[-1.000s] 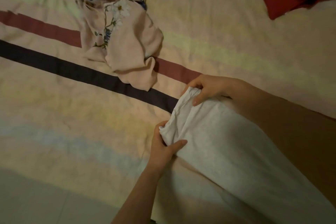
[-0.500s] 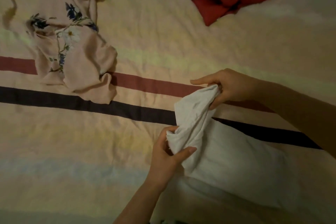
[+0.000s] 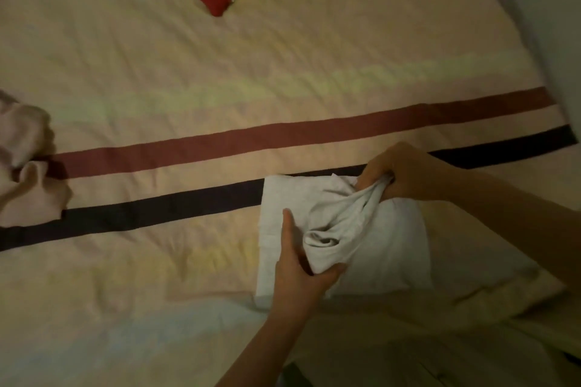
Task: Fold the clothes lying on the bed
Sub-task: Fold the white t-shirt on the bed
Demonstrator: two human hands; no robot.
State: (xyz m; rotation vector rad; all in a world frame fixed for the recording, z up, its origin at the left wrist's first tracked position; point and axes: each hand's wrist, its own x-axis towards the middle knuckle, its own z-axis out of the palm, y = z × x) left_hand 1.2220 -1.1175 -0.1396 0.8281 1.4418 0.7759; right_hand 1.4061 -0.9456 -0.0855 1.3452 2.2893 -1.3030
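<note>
Both hands held the white cloth (image 3: 342, 229) on the bed (image 3: 188, 72): left hand (image 3: 301, 264) pinched its near end, right hand (image 3: 405, 173) bunched the far end. Best to pull it flat, then fold evenly.

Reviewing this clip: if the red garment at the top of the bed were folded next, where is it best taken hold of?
Probably the pointed corner of the red garment that juts toward the person, approached from the near side. It lies free on the bedsheet, while the rest is bunched and cut off by the frame.
</note>
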